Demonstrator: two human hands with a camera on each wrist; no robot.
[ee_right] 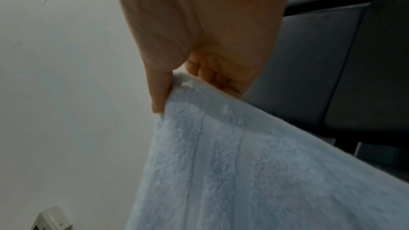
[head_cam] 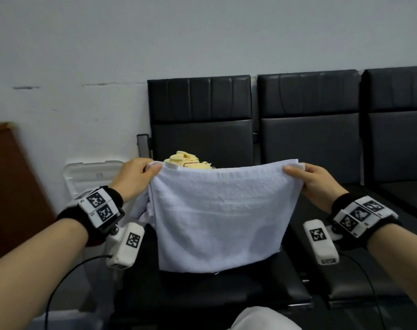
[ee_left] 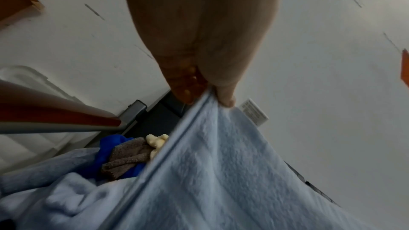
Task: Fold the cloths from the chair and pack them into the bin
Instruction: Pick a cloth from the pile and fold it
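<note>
A pale blue towel [head_cam: 220,210] hangs spread in the air above the seat of the leftmost black chair [head_cam: 200,129], its top edge stretched level between both hands and its lower edge reaching down to the seat. The left hand [head_cam: 133,177] pinches the towel's top left corner, thumb in front and fingers [ee_left: 183,83] curled behind the cloth. The right hand [head_cam: 319,184] pinches the top right corner the same way, thumb against the near face and fingers [ee_right: 212,73] folded behind. Behind the towel, on the far part of the seat, lies a heap of other cloths: a yellow cloth [head_cam: 188,160], a brown cloth [ee_left: 130,155] and a dark blue cloth [ee_left: 110,146]. A white plastic bin [head_cam: 91,175] stands left of the chair, against the wall.
</note>
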